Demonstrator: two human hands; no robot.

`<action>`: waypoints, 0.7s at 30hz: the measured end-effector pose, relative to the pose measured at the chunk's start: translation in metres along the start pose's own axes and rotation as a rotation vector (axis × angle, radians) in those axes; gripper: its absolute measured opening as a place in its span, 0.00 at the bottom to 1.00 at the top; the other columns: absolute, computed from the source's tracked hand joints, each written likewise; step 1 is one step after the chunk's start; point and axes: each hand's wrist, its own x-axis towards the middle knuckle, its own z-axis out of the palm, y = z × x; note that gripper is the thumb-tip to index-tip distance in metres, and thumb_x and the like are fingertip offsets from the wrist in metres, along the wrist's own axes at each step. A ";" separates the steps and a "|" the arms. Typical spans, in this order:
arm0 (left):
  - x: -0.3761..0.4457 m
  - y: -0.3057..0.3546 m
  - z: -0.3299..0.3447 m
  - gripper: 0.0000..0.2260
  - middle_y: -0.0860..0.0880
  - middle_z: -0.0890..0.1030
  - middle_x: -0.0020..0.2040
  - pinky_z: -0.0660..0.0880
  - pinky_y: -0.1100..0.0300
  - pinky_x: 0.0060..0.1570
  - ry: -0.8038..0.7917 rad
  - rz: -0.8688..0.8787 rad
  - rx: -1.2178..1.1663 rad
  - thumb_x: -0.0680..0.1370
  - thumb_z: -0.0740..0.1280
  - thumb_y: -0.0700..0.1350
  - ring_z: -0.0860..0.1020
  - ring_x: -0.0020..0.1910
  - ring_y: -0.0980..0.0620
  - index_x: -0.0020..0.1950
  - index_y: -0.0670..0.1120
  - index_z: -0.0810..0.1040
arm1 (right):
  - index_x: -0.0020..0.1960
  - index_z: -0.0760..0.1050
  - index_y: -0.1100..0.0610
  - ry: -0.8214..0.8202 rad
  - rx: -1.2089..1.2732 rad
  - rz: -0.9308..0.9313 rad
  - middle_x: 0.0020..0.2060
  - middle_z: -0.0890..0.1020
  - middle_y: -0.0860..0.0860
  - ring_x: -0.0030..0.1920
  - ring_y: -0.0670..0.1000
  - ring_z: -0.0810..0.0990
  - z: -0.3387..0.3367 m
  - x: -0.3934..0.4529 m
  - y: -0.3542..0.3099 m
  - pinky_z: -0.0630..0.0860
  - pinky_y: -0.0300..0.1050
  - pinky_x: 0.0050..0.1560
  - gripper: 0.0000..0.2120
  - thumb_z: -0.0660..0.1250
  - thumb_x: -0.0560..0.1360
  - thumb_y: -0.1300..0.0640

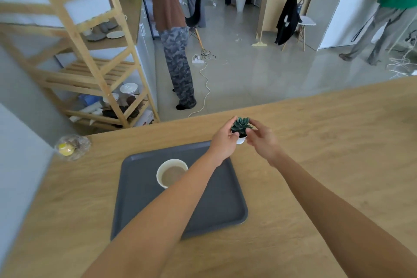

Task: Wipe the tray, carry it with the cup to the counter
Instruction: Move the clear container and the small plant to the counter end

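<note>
tray [140,198] holds cup [171,172]; hands [222,142] grip plant [241,127].

We see a small potted succulent [241,127] in a white pot above the wooden tabletop [327,165], just beyond its far middle. At the table's left corner lies a clear plastic bag [72,147] with something yellow inside. Past the table to our left stands a slatted wooden shelf rack [94,70], jars [128,91] on its low tier. A person in camouflage trousers [178,67] stands on the grey floor beside a white power strip [198,59] and its trailing cable. Farther right, a black garment [287,20] hangs over a white chair [305,22].
</note>
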 end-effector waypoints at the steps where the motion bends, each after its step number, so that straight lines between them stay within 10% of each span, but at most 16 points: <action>1: -0.002 0.003 -0.016 0.24 0.54 0.74 0.65 0.68 0.70 0.50 0.031 0.011 0.011 0.81 0.57 0.40 0.72 0.57 0.57 0.75 0.56 0.61 | 0.65 0.71 0.46 -0.031 0.013 -0.028 0.44 0.83 0.47 0.43 0.47 0.79 0.011 0.003 -0.015 0.76 0.56 0.61 0.16 0.60 0.80 0.56; 21: -0.135 -0.147 -0.354 0.22 0.41 0.72 0.69 0.69 0.52 0.66 0.668 -0.187 0.072 0.81 0.56 0.38 0.72 0.67 0.43 0.75 0.48 0.63 | 0.70 0.68 0.55 -0.699 -0.117 -0.155 0.43 0.81 0.57 0.43 0.52 0.77 0.416 0.014 -0.111 0.77 0.58 0.54 0.18 0.57 0.81 0.56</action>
